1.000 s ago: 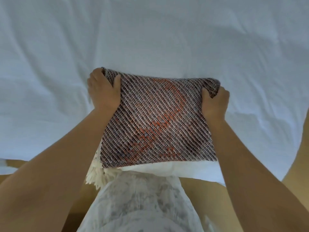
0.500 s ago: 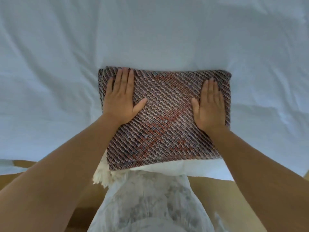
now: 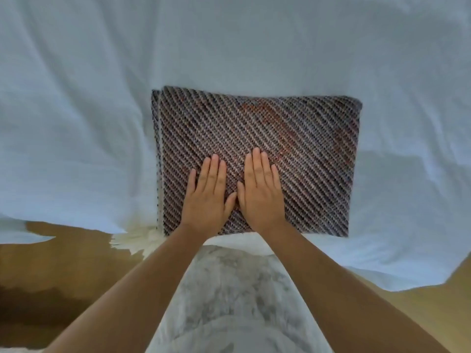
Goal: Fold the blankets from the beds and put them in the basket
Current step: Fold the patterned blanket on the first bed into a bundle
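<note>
Folding looks done: the woven blanket (image 3: 280,133) lies in a neat rectangle at the near edge of the bed (image 3: 76,123). The left hand (image 3: 206,197) and right hand (image 3: 262,192) press flat on it, side by side. Their fingers (image 3: 215,171) are straight and close together, holding nothing. No basket shows, so carrying the blanket there is still left.

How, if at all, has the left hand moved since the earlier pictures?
Yes. The left hand slid from the folded blanket's far left corner to its near middle, beside the right hand.
</note>
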`<state>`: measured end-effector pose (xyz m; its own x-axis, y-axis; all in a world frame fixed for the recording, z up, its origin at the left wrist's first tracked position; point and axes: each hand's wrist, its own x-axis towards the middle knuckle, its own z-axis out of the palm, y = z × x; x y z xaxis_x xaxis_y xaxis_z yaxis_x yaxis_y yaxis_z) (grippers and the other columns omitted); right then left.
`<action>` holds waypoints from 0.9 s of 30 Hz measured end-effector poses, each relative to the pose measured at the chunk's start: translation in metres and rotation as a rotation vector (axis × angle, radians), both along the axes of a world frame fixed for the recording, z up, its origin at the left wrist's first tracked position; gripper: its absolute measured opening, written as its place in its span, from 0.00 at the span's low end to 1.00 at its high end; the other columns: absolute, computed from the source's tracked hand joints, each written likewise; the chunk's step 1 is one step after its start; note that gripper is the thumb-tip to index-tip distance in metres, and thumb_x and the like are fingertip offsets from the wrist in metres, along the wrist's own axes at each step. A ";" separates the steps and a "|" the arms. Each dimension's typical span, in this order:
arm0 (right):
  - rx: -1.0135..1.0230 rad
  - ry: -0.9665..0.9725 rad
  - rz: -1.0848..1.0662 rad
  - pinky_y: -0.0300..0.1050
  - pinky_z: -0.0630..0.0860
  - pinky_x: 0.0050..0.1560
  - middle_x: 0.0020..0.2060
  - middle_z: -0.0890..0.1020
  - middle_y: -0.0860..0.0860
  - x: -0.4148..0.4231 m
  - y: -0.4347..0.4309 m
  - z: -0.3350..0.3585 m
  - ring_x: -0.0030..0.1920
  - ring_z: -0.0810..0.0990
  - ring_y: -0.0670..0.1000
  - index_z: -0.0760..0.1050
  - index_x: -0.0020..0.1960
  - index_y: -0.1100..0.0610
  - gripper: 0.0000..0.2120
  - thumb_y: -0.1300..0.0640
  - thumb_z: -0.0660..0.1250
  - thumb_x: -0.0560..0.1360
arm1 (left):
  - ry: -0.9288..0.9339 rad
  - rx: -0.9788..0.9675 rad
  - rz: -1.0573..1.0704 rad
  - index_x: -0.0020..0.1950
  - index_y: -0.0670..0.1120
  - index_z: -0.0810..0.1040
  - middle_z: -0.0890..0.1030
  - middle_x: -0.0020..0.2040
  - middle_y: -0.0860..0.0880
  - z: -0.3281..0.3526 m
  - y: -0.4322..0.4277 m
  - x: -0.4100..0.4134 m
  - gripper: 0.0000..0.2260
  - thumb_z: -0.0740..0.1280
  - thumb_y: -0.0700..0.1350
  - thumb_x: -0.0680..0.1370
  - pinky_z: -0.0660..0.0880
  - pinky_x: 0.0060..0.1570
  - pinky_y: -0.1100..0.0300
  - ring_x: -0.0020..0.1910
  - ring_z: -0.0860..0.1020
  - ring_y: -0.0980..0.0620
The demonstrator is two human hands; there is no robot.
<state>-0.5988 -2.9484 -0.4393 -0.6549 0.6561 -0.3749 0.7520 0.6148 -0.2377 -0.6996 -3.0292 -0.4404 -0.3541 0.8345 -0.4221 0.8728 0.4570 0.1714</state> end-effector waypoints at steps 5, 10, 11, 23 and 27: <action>-0.004 -0.138 -0.107 0.48 0.36 0.72 0.75 0.46 0.56 0.053 0.017 -0.007 0.74 0.42 0.52 0.39 0.74 0.59 0.32 0.41 0.40 0.77 | -0.017 -0.129 0.153 0.74 0.38 0.40 0.49 0.77 0.39 -0.003 -0.027 -0.016 0.39 0.34 0.67 0.75 0.35 0.71 0.53 0.76 0.47 0.45; -0.061 -0.241 -0.337 0.55 0.37 0.73 0.77 0.41 0.57 0.063 0.032 0.000 0.76 0.40 0.57 0.37 0.76 0.54 0.39 0.32 0.37 0.73 | -0.070 -0.152 0.372 0.76 0.40 0.37 0.41 0.77 0.40 0.002 -0.015 -0.022 0.44 0.38 0.71 0.72 0.36 0.72 0.49 0.77 0.41 0.44; -0.074 -0.237 -0.404 0.57 0.37 0.72 0.76 0.40 0.57 0.058 0.038 0.002 0.76 0.38 0.57 0.35 0.76 0.54 0.41 0.31 0.42 0.74 | -0.115 -0.152 0.467 0.76 0.39 0.37 0.40 0.77 0.40 0.004 -0.009 -0.026 0.44 0.43 0.71 0.73 0.39 0.74 0.47 0.76 0.40 0.44; -0.407 0.017 -1.052 0.60 0.62 0.70 0.71 0.64 0.56 0.050 0.113 0.016 0.71 0.64 0.59 0.51 0.74 0.58 0.58 0.33 0.75 0.56 | -0.653 0.080 1.072 0.71 0.43 0.60 0.69 0.69 0.46 0.023 0.040 -0.074 0.46 0.77 0.59 0.62 0.67 0.67 0.50 0.67 0.70 0.45; -0.731 0.204 -1.103 0.56 0.70 0.65 0.64 0.74 0.55 0.059 0.124 0.027 0.62 0.75 0.58 0.64 0.70 0.58 0.48 0.42 0.79 0.58 | -0.795 0.058 1.047 0.70 0.44 0.68 0.74 0.67 0.46 0.034 0.049 -0.073 0.38 0.77 0.55 0.64 0.70 0.65 0.51 0.63 0.74 0.46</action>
<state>-0.5402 -2.8239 -0.4119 -0.0024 0.5664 -0.8241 0.6812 -0.6024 -0.4160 -0.7726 -2.9804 -0.4066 -0.5130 0.3423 -0.7872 -0.2352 0.8259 0.5124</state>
